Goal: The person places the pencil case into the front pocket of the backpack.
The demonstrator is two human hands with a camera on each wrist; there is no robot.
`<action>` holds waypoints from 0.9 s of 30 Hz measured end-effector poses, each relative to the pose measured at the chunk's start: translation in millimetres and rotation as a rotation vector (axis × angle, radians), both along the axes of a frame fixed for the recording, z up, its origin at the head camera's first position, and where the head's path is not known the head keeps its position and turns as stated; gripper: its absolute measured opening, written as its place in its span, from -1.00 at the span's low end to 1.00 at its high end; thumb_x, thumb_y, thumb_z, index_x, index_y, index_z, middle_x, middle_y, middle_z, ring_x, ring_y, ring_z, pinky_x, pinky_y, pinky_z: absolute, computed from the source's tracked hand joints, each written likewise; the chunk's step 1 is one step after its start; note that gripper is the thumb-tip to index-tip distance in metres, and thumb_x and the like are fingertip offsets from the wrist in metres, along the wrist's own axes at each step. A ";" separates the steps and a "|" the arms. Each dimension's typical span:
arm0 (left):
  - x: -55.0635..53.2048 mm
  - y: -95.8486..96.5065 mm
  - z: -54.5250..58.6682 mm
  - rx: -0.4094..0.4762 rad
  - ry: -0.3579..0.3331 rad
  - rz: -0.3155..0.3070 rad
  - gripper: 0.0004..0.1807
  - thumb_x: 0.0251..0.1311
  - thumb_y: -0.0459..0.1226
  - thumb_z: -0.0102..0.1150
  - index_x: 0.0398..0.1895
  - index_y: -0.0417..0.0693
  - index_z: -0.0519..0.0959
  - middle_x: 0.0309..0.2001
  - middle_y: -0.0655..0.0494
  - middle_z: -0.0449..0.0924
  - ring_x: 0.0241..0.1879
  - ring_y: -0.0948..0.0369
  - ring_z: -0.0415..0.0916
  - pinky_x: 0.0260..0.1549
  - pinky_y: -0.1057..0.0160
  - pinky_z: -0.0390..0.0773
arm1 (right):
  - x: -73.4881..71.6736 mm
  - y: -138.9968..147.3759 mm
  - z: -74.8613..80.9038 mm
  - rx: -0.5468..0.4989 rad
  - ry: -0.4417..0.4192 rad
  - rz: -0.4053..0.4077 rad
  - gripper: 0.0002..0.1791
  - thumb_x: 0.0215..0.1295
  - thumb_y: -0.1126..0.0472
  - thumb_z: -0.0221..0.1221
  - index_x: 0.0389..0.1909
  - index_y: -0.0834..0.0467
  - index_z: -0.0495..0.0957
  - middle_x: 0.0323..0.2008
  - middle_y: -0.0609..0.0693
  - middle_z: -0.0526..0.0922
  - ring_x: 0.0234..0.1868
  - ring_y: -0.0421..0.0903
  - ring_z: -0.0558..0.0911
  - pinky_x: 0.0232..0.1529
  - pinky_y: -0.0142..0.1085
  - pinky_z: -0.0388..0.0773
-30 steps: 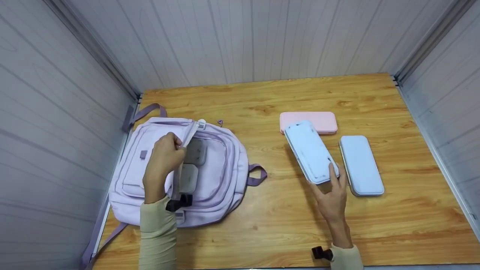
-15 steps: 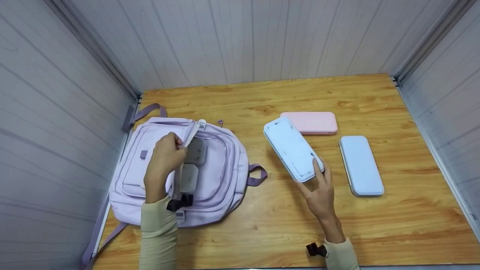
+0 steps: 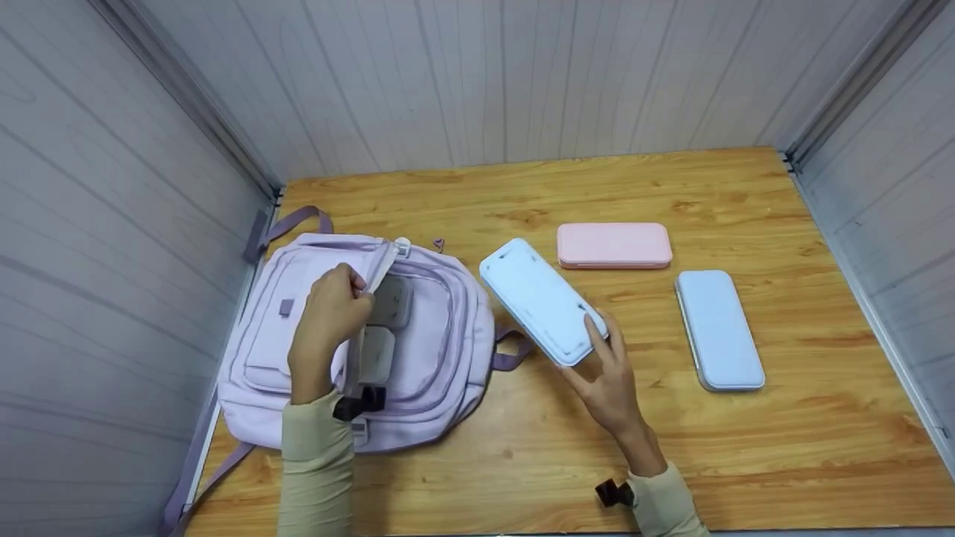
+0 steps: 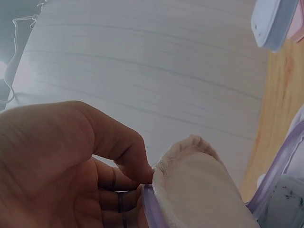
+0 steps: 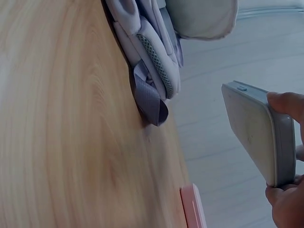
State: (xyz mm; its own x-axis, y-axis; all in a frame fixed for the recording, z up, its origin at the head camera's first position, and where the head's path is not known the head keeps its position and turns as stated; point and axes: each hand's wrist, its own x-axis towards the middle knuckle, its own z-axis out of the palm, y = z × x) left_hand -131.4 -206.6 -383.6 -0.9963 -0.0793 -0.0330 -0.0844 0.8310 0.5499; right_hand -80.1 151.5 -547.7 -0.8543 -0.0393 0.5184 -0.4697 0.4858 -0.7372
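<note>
A lavender backpack (image 3: 440,321) lies on its back at the left with its front pocket unzipped. My left hand (image 3: 328,313) pinches the edge of the pocket flap (image 4: 190,190) and holds it lifted. Inside the opening are two greyish cases (image 3: 379,354), partly hidden by the flap. My right hand (image 3: 608,380) grips the near end of a light-blue pencil case (image 3: 541,298), thumb on one side and fingers on the other. That pencil case is raised and slanted, its far end close to the backpack's right side. In the right wrist view, the pencil case (image 5: 251,126) hangs clear of the table.
A pink pencil case (image 3: 614,245) lies crosswise to the right of the raised one. Another light-blue pencil case (image 3: 720,330) is farther right. The wooden table (image 3: 821,447) is enclosed by pale panels (image 3: 477,82). A purple loop (image 3: 511,358) sticks out from the backpack.
My right hand has carried the light-blue pencil case leftward, from over the pink pencil case to near the backpack. The left hand keeps its hold on the flap, nearly still.
</note>
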 end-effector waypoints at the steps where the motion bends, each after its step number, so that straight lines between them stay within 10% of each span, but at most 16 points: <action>1: 0.2 0.3 0.2 0.000 -0.004 0.000 -0.83 0.02 -0.39 -0.07 -0.31 -0.27 0.45 -0.34 -0.12 0.46 -0.29 -0.02 0.41 -0.26 0.03 0.40 | 0.0 -1.8 -1.1 -0.001 -0.005 0.011 -0.08 -0.09 0.30 0.45 0.35 0.31 0.24 0.38 0.30 0.15 0.37 0.22 0.22 0.32 -0.53 0.09; 27: -2.4 3.0 -1.9 0.003 0.001 -0.030 -0.82 -0.01 -0.39 -0.08 -0.33 -0.28 0.45 -0.35 -0.11 0.45 -0.31 -0.02 0.41 -0.29 0.05 0.40 | -14.6 -70.3 4.4 0.118 0.013 0.314 -0.11 0.03 0.13 0.39 0.38 0.26 0.22 0.39 0.23 0.15 0.37 0.09 0.26 0.33 -0.17 0.24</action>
State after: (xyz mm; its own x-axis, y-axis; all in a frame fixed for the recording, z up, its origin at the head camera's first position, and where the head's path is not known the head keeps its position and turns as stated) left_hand -133.8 -203.5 -385.5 -0.9983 -0.0492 -0.0325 -0.0590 0.8315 0.5524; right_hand -94.7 81.2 -543.3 -0.7843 -0.3595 0.5057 -0.6190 0.3975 -0.6774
